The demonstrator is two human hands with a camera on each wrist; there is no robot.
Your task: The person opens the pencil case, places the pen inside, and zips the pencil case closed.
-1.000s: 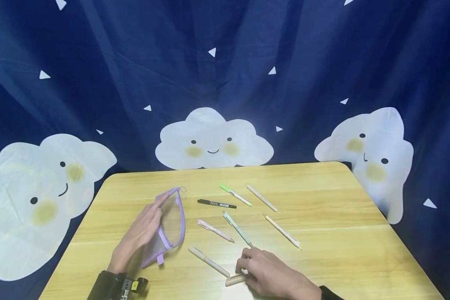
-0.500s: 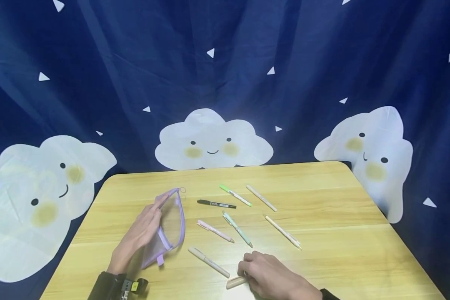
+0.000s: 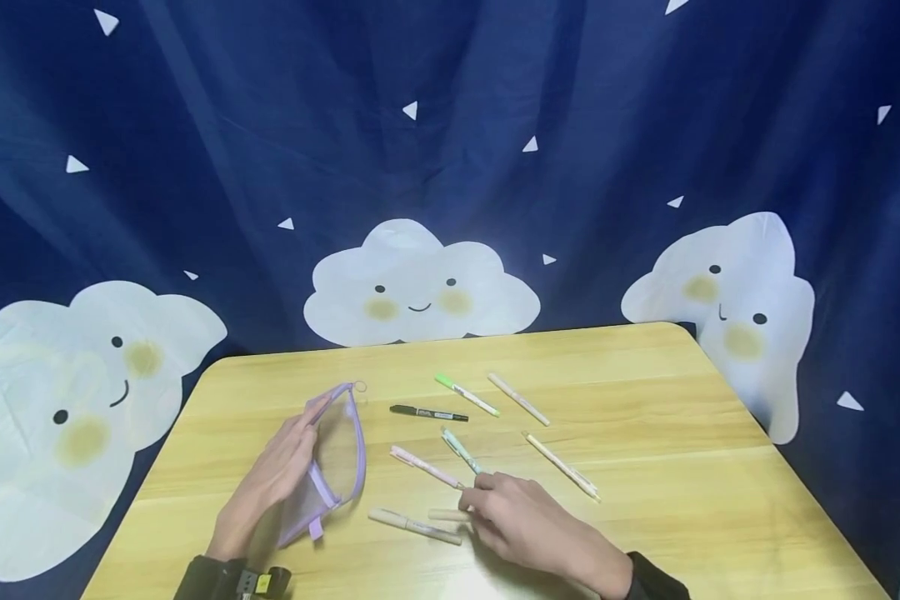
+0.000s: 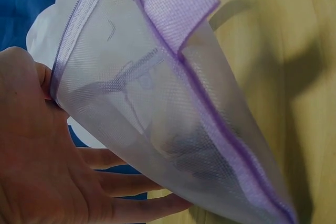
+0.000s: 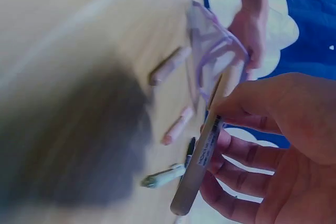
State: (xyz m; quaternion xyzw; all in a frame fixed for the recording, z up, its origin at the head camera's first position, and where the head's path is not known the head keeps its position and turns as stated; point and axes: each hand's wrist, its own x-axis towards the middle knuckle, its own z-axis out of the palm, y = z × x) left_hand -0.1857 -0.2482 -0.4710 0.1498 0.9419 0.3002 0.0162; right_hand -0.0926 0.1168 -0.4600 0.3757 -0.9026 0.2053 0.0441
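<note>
My left hand [image 3: 273,467] holds a see-through mesh pencil pouch [image 3: 360,454] with purple edging at the table's left. In the left wrist view, the thumb lies at the rim of the pouch [image 4: 142,98] and the fingers spread along its far side; its mouth gapes toward the pens. My right hand [image 3: 528,521] pinches a beige capped pen [image 3: 447,515] between thumb and fingers, raised off the table. Small print shows on that pen [image 5: 200,156] in the right wrist view. Just beyond this hand lie a mint pen [image 3: 459,447] and a pink pen [image 3: 423,465].
A second beige capped pen [image 3: 414,526] lies between the hands. Farther back are a black marker [image 3: 429,412], a green-capped pen [image 3: 467,395] and a pale pen [image 3: 519,398]. A whitish pen [image 3: 561,465] is at right. A blue cloud-print curtain [image 3: 480,183] hangs behind the table.
The right hand has lifted the beige pen from near the front of the table and moved forward, partly covering the mint pen. The left hand keeps its hold on the pouch.
</note>
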